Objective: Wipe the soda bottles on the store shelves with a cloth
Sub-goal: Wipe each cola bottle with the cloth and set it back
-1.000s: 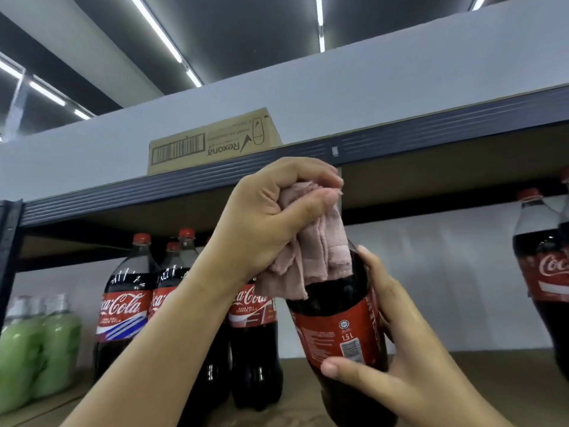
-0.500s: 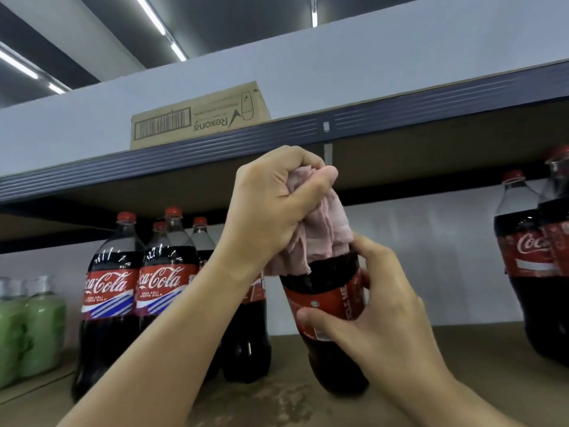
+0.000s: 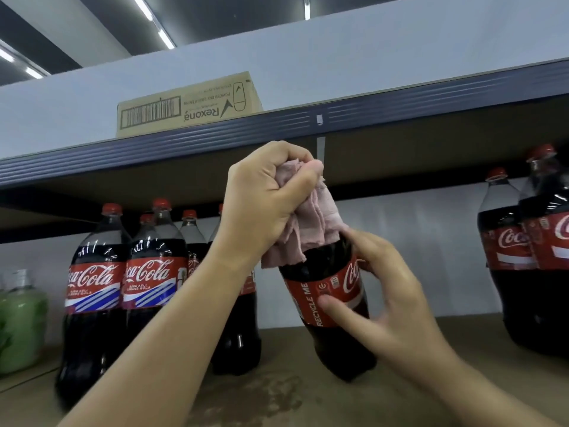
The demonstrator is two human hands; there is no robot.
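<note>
Two hands, head view: both work on one cola bottle (image 3: 326,291) at the front of the lower shelf (image 3: 400,340); only this view is given.
Left hand (image 3: 264,204): fingers curled tight round a bunched pink cloth (image 3: 311,232), the thumb pinning it from the front, so the cloth caps the bottle's neck and shoulder (the cap itself is hidden under the cloth).
Right hand (image 3: 388,297): fingers spread and lightly bent against the red label, thumb across the front and the others round the far side; it seems to brace the bottle so the wiping above does not tip or spin it.
Bottle's pose: leaning, top tilted toward the left fingers, base on the shelf below the right fingers; likely tilted to bring the neck out from under the upper shelf (image 3: 184,143).
Step in hand: wiping the top part, by my reading; the label and lower body look still to do.
Beyond the left fingers: a cluster of cola bottles (image 3: 123,278) standing upright, and green bottles (image 3: 21,318) at the edge.
Beyond the right fingers: two more cola bottles (image 3: 523,257), well apart from the held one.
Above the fingers: a cardboard box (image 3: 187,106) on the upper shelf.
Below the fingers: a damp-looking patch (image 3: 268,396) on the shelf board (could make the base slide).
</note>
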